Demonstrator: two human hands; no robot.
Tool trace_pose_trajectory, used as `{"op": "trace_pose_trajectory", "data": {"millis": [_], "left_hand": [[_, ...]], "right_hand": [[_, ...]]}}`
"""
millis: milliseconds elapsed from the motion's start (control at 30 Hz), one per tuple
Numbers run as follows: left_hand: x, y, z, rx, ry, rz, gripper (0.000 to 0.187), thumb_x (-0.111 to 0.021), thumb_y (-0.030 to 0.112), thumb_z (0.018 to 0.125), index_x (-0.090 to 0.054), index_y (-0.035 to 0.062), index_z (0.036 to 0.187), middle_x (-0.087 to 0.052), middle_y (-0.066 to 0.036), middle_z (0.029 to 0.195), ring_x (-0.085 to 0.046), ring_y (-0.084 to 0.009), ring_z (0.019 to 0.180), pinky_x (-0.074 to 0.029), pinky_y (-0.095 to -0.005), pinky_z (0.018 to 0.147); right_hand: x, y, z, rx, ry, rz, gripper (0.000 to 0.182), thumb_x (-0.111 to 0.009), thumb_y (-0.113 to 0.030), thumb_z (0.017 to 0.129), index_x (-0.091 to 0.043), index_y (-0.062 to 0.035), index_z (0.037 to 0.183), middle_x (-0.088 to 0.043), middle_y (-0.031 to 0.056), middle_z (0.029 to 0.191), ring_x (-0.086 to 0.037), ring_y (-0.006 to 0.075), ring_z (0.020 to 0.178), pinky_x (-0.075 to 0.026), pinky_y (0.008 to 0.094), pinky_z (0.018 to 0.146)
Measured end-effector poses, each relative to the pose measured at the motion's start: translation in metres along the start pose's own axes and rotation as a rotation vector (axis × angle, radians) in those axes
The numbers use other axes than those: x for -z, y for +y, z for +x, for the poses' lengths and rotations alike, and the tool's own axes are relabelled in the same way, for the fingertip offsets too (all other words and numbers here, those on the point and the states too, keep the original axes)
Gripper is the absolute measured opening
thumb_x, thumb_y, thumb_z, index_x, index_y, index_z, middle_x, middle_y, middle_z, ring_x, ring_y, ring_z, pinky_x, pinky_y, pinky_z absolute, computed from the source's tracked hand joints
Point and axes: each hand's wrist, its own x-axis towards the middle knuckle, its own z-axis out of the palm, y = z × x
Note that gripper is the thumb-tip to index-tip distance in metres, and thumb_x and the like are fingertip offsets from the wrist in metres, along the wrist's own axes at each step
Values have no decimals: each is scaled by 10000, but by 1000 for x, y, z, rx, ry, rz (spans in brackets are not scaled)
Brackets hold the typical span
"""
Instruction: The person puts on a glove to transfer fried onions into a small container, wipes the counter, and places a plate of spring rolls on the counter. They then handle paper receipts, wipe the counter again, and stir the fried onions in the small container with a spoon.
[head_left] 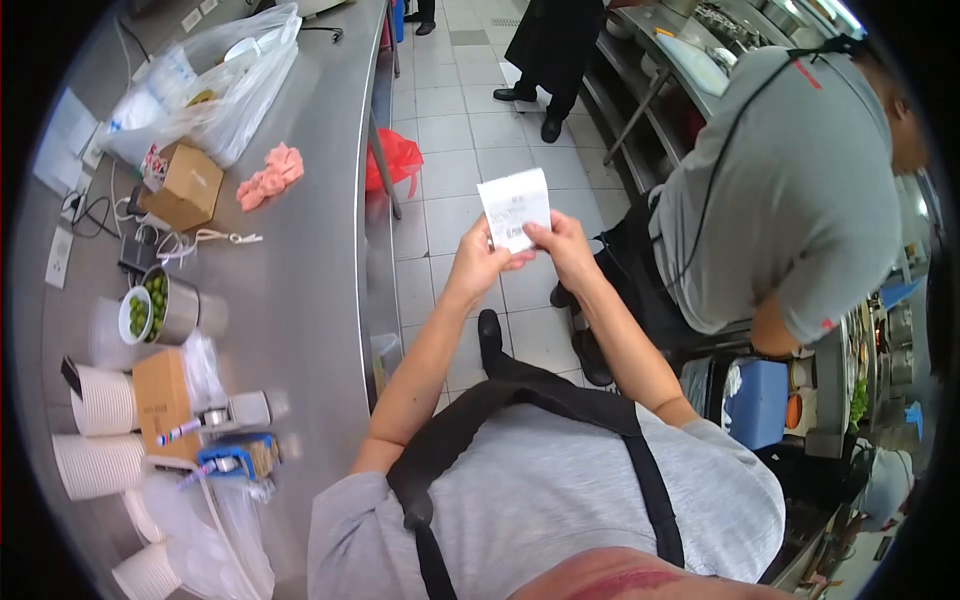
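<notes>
A white paper receipt (515, 205) with printed text and a small dark block of print is held up in front of me, over the tiled floor. My left hand (478, 258) pinches its lower left edge. At its lower right, my right hand (563, 248) grips the paper with the thumb lying on the front. Both hands are closed on the receipt, and the fingers behind it are partly hidden. The print is too small to read.
To my left runs a steel counter (310, 230) with a pink cloth (270, 178), a cardboard box (185, 185), a pot of green fruit (165, 300) and stacked paper cups (100, 465). A person in grey (790, 190) stands close on my right. Another person's dark apron (550, 45) shows ahead.
</notes>
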Motion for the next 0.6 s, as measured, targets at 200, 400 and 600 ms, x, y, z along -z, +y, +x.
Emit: {"op": "trace_pose_trajectory", "data": {"millis": [200, 400, 600], "left_hand": [[20, 62, 120, -198, 99, 30, 460, -368, -37, 831, -298, -7, 1285, -591, -181, 1010, -647, -228, 815, -532, -269, 706], [76, 83, 215, -246, 149, -33, 444, -411, 55, 890, -271, 14, 1309, -595, -164, 960, -643, -225, 806, -521, -263, 698], [140, 95, 330, -225, 270, -11, 354, -458, 190, 915, -396, 10, 1213, -604, -127, 930, -627, -175, 741, -499, -248, 625]], "right_hand": [[1, -61, 164, 214, 67, -34, 190, -581, -139, 836, -592, -18, 982, -629, 47, 852, -563, 94, 701, -456, 244, 616], [4, -99, 292, 289, 141, 238, 142, -539, -139, 870, -559, -25, 952, -605, 35, 763, -528, 72, 573, -418, 192, 489], [7, -80, 401, 236, 232, 255, 113, -504, -84, 872, -541, -1, 940, -588, 45, 743, -493, 70, 500, -385, 201, 422]]}}
